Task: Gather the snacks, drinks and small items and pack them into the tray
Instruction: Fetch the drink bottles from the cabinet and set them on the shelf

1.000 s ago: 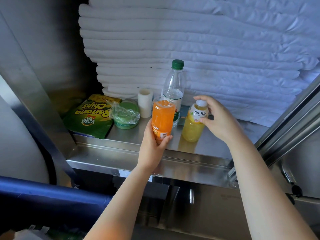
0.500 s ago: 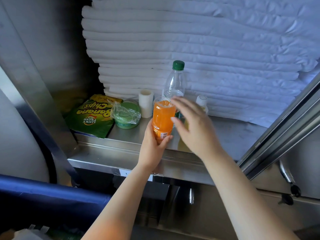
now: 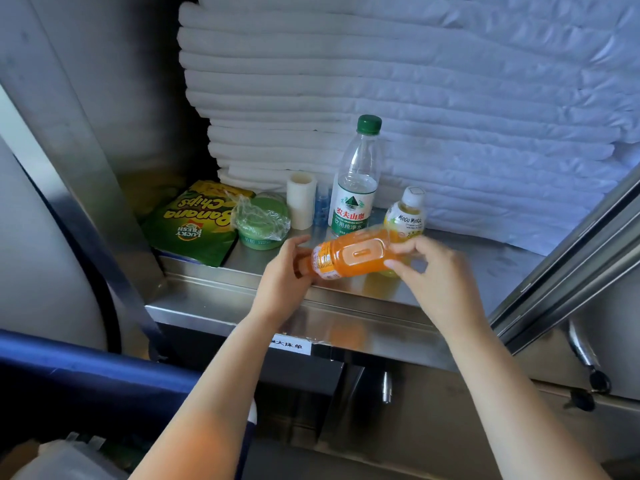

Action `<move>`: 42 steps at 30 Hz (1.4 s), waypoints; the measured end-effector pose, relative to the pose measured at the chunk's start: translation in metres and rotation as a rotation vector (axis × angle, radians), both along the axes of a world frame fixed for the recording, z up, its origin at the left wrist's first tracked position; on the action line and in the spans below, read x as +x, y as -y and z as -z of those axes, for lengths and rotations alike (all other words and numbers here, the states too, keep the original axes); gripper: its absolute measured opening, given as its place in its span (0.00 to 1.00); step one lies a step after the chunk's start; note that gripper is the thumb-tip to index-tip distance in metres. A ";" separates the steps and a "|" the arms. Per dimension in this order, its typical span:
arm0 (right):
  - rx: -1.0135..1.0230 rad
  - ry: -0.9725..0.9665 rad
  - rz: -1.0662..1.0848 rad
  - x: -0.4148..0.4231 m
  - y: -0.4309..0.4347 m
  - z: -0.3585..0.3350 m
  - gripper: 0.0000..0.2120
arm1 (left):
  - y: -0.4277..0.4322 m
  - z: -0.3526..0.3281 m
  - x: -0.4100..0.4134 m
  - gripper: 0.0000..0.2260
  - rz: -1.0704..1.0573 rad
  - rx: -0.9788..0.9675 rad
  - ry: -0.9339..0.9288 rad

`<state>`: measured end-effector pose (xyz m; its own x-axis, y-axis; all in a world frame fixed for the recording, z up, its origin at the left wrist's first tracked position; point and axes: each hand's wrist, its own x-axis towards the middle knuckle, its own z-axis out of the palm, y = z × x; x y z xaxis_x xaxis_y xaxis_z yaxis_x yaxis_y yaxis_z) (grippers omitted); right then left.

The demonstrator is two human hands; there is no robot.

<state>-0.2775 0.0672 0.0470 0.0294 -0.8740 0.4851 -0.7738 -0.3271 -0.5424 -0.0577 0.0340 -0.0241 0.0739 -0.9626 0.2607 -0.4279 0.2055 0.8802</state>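
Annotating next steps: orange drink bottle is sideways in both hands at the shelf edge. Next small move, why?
Probably draw the orange drink bottle back off the steel shelf toward the tray, which is out of view: left hand and right hand grip its two ends.

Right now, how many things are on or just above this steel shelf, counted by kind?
Drink bottles: 3 (orange bottle, water bottle, Mogu Mogu bottle)
Snack bags: 1 (banana chips bag)
Tubs: 1 (green tub)
Rolls: 1 (white roll)
Total: 6
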 end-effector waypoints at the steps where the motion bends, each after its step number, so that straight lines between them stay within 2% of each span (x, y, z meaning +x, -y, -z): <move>1: 0.016 0.017 0.004 0.001 -0.003 0.007 0.09 | 0.000 -0.002 0.005 0.26 0.009 -0.012 0.011; 6: 0.003 0.016 0.010 0.019 -0.010 0.036 0.10 | -0.002 -0.009 0.026 0.22 -0.045 -0.061 0.124; 10: 0.071 -0.010 0.049 0.021 -0.003 0.043 0.12 | -0.002 -0.014 0.031 0.19 -0.036 -0.105 0.266; 12: 0.011 -0.056 0.084 0.022 -0.001 0.043 0.16 | -0.004 -0.014 0.031 0.18 -0.031 -0.121 0.299; 16: -0.235 -0.322 -0.087 0.039 0.006 0.033 0.26 | -0.010 -0.012 0.030 0.20 -0.016 -0.171 0.290; 18: -0.198 -0.440 -0.149 0.048 0.013 0.030 0.29 | -0.012 -0.012 0.030 0.21 -0.022 -0.152 0.258; 21: -0.130 -0.478 -0.141 0.052 0.019 0.032 0.29 | -0.015 -0.018 0.032 0.22 -0.027 -0.111 0.175; 25: -0.133 -0.294 -0.116 0.047 0.020 0.033 0.29 | -0.018 -0.038 0.033 0.20 -0.057 -0.175 0.075; 30: -0.006 -0.008 -0.122 0.048 0.022 0.033 0.28 | -0.015 -0.071 0.025 0.17 -0.094 -0.374 0.157; 36: 0.162 0.287 -0.170 0.055 0.022 0.043 0.24 | -0.008 -0.087 0.001 0.13 -0.045 -0.473 0.159; 42: 0.237 0.371 -0.190 0.052 0.022 0.049 0.20 | -0.004 -0.085 -0.016 0.14 0.027 -0.525 0.219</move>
<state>-0.2258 0.0456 -0.0018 0.0623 -0.9577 0.2808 -0.4523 -0.2779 -0.8475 -0.0735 0.0382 0.0613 -0.0589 -0.7003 0.7114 -0.5771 0.6054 0.5481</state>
